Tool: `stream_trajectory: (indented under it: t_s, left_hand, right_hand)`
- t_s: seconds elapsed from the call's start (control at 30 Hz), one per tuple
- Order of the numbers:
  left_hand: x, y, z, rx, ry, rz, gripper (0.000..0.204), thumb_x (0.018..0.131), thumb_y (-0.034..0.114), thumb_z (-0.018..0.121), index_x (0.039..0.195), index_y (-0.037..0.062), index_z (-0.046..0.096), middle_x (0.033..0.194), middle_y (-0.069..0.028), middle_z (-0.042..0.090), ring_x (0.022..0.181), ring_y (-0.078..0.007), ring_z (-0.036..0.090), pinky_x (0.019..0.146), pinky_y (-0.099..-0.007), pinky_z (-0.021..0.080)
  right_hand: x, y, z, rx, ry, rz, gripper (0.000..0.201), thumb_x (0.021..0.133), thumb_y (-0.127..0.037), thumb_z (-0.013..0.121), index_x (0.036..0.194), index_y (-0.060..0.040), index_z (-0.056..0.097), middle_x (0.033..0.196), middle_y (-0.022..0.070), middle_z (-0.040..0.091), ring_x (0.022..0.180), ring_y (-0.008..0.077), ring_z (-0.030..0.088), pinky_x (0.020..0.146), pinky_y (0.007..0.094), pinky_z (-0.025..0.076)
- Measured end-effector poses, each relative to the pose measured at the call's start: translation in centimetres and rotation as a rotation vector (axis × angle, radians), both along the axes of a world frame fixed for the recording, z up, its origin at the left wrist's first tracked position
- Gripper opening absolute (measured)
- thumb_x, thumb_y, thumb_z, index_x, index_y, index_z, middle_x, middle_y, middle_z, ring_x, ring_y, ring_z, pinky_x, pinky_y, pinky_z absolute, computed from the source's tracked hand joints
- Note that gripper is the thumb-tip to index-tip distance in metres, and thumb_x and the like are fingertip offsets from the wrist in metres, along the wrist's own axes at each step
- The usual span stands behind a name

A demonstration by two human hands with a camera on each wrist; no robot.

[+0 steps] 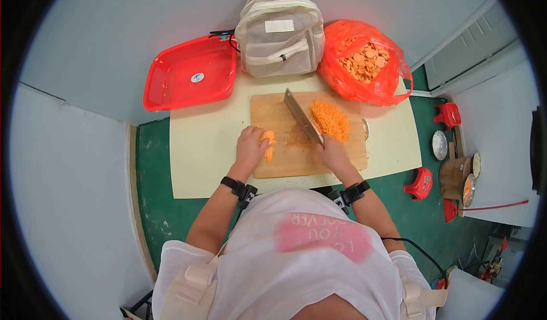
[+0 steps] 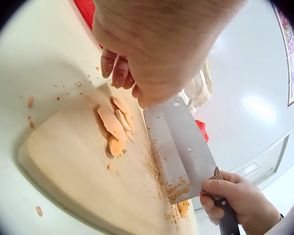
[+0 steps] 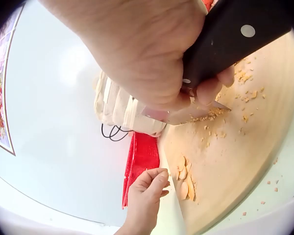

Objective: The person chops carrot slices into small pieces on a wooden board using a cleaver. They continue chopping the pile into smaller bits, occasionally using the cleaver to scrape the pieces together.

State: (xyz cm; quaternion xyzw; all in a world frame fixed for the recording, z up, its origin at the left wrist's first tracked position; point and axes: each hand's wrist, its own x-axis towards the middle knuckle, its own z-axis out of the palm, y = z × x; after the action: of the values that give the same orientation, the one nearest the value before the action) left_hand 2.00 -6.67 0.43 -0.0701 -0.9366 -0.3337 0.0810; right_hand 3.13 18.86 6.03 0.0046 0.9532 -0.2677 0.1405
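On my remote feed the person's right hand (image 1: 335, 154) is wrapped around the black handle of a cleaver (image 1: 302, 115), its broad steel blade speckled with orange crumbs, over the middle of a wooden cutting board (image 1: 263, 108). A finely chopped orange heap (image 1: 329, 120) sits on the board's right; flat, pale-orange slices (image 1: 269, 148) lie on its left. Beside them, the left hand (image 1: 250, 148) has fingers curled in, grasping nothing I can see. On the board's near side, a white shirt (image 1: 233, 229) reads "YOU" upside down on pink; beyond its left corner, a red basin's (image 1: 176, 72) round sticker (image 1: 197, 77) is too small to read
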Motion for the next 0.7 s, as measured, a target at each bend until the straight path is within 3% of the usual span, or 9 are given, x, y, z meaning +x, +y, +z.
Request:
stream_trajectory:
  t_s: [0.1, 0.2, 0.3, 0.37, 0.47, 0.7]
  left_hand:
    - [-0.5, 0.7, 0.9, -0.066, -0.017, -0.063, 0.027, 0.074, 0.015, 0.067, 0.098, 0.005, 0.064, 0.104, -0.0114, 0.06, 0.104, -0.0291, 0.054, 0.089, -0.0407, 0.043]
    - [-1.0, 1.6, 0.9, -0.24, -0.062, -0.114, 0.025, 0.072, 0.018, 0.068, 0.094, 0.0089, 0.066, 0.102, -0.0063, 0.059, 0.106, -0.0256, 0.051, 0.086, -0.0409, 0.039]
    - [-1.5, 1.7, 0.7, -0.349, -0.102, -0.165, 0.025, 0.071, 0.017, 0.069, 0.094, 0.0106, 0.067, 0.099, -0.0049, 0.059, 0.105, -0.0234, 0.049, 0.084, -0.0398, 0.036]
    - [-1.7, 1.7, 1.2, -0.377, -0.094, -0.184, 0.024, 0.07, 0.015, 0.068, 0.094, 0.0112, 0.067, 0.097, -0.004, 0.059, 0.104, -0.0235, 0.05, 0.083, -0.0397, 0.035]
    - [-1.8, 2.0, 1.2, -0.341, -0.094, -0.169, 0.025, 0.069, 0.014, 0.068, 0.094, 0.0113, 0.067, 0.096, -0.0045, 0.059, 0.104, -0.0235, 0.05, 0.084, -0.0402, 0.035]
    - [-1.9, 2.8, 0.8, -0.351, -0.054, -0.18, 0.029, 0.069, 0.011, 0.068, 0.097, 0.0103, 0.065, 0.098, -0.0065, 0.059, 0.104, -0.0247, 0.05, 0.086, -0.0415, 0.034]
  right_hand:
    - [-0.4, 2.0, -1.7, 0.018, -0.014, -0.122, 0.03, 0.085, -0.023, 0.053, 0.104, -0.0002, 0.058, 0.084, 0.0258, 0.064, 0.081, 0.0409, 0.063, 0.073, 0.0494, 0.05]
    - [-0.2, 3.6, -2.7, -0.125, -0.081, -0.272, 0.029, 0.085, -0.023, 0.054, 0.103, -0.0004, 0.058, 0.084, 0.0259, 0.064, 0.082, 0.0407, 0.063, 0.073, 0.0495, 0.049]
    - [0.4, 3.4, -1.4, -0.189, -0.046, -0.202, 0.028, 0.085, -0.023, 0.054, 0.102, -0.0016, 0.059, 0.081, 0.0243, 0.064, 0.077, 0.0406, 0.063, 0.07, 0.0498, 0.05]
    - [1.0, 2.5, -0.1, 0.01, 0.106, -0.099, 0.025, 0.085, -0.023, 0.055, 0.101, -0.0032, 0.058, 0.076, 0.0218, 0.064, 0.072, 0.0398, 0.063, 0.066, 0.0497, 0.05]
    - [1.8, 2.3, 0.0, 0.113, 0.125, 0.001, 0.023, 0.084, -0.022, 0.056, 0.099, -0.0049, 0.057, 0.072, 0.0197, 0.064, 0.068, 0.0381, 0.064, 0.063, 0.0493, 0.05]
    - [2.4, 1.8, 0.3, 0.13, 0.039, -0.013, 0.024, 0.084, -0.023, 0.057, 0.099, -0.0053, 0.058, 0.073, 0.0197, 0.064, 0.069, 0.0384, 0.063, 0.063, 0.0488, 0.049]
